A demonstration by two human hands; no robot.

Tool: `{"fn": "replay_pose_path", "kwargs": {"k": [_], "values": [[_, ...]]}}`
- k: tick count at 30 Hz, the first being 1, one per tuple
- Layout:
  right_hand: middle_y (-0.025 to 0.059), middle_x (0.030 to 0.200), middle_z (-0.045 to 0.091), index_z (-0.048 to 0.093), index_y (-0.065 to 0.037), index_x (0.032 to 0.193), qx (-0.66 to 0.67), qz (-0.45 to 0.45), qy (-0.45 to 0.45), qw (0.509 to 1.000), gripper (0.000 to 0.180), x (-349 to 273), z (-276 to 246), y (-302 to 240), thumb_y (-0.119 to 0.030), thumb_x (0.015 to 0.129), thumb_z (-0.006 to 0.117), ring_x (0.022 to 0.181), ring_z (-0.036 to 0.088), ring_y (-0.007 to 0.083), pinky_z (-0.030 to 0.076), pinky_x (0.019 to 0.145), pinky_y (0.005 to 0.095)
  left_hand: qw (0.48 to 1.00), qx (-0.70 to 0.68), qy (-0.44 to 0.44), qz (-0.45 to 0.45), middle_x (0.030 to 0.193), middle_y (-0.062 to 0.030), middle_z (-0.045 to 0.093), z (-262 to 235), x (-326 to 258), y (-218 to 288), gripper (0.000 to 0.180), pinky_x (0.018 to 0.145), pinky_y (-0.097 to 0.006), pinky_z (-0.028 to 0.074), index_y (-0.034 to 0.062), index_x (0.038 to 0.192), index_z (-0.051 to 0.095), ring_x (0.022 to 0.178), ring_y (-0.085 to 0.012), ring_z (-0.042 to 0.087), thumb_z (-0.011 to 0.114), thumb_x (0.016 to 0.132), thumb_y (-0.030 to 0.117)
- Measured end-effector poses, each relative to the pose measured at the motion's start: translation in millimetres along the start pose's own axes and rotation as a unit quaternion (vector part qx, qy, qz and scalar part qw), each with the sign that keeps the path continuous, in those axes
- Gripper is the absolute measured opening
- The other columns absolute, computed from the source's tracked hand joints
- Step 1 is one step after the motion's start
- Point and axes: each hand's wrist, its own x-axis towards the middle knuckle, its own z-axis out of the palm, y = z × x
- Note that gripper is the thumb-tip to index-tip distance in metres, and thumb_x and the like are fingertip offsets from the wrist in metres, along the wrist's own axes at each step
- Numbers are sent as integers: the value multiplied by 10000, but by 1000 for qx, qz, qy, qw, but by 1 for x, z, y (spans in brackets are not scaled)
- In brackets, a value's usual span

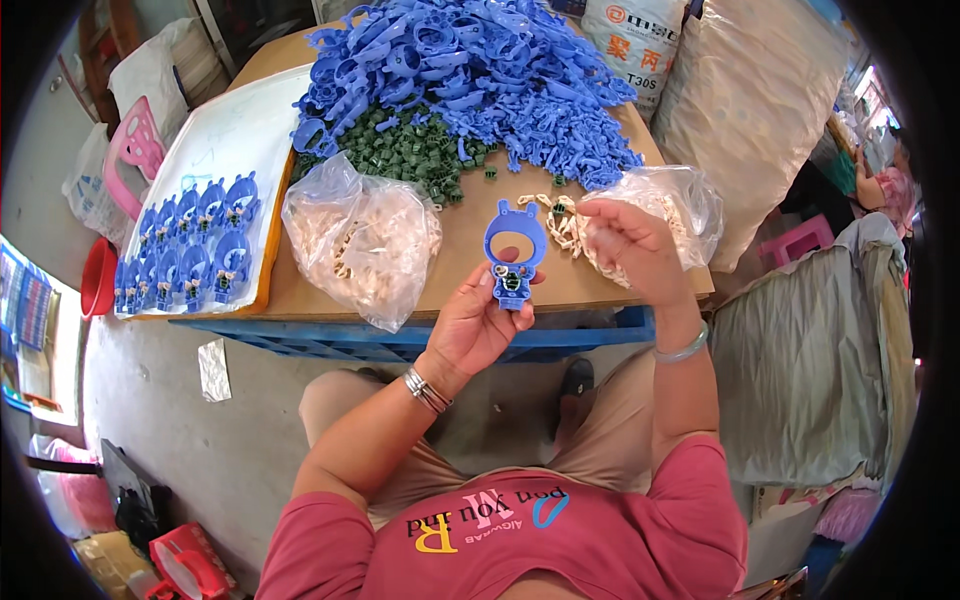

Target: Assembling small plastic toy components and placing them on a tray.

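Observation:
Over the near edge of the table, my left hand is closed on a blue plastic toy figure. The figure stands upright, with a large ring-shaped head, two small ears, a dark green piece on its body and small cream pieces beside that. My right hand is raised to the right of it, beside a clear bag of cream-coloured small parts. Its fingers are bent and somewhat apart, slightly blurred, with nothing visible in them. Some loose cream parts lie on the table by its fingertips.
Blue plastic parts are heaped at the back, with dark green pieces in front. A second bag of cream parts lies left of centre. On the left, a white board bears rows of similar blue figures. Large sacks stand right.

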Motion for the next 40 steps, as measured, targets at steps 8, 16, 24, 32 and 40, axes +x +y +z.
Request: {"fn": "replay_pose_path", "kwargs": {"k": [8,16,24,32,40], "values": [[60,649,576,575,27,932,116,72,-67,988,135,-5,20,7,-12,803,566,499,518,83,405,415,187,1000,9,-15,6,1113,-179,518,3,1,0,369,683,-322,464,72,1234,385,768,-220,573,447,902,220],[85,750,609,600,42,887,-19,4,-36,999,100,-10,36,10,-6,804,573,555,565,117,469,514,208,1000,-8,-23,16,1067,-131,543,3,0,1,366,675,-316,460,61,1231,387,777,-222,571,446,902,210],[83,748,578,604,-3,816,-200,-284,18,938,105,-4,41,11,27,720,632,649,558,167,437,545,248,1000,2,-28,14,1063,-105,550,4,1,1,357,676,-319,458,61,1222,404,775,-220,572,450,899,207],[101,738,565,597,4,782,-237,-318,27,918,123,-6,46,14,15,682,668,635,555,194,435,544,262,999,5,-38,21,1033,-76,556,5,0,-2,373,725,-337,462,73,1217,423,813,-219,575,501,876,204],[105,737,587,602,-7,794,-276,-350,45,894,137,-9,54,13,29,675,659,581,568,223,468,506,296,997,4,-63,32,1095,-83,537,2,0,-2,426,770,-357,459,97,1245,411,894,-232,557,546,853,190]]}}
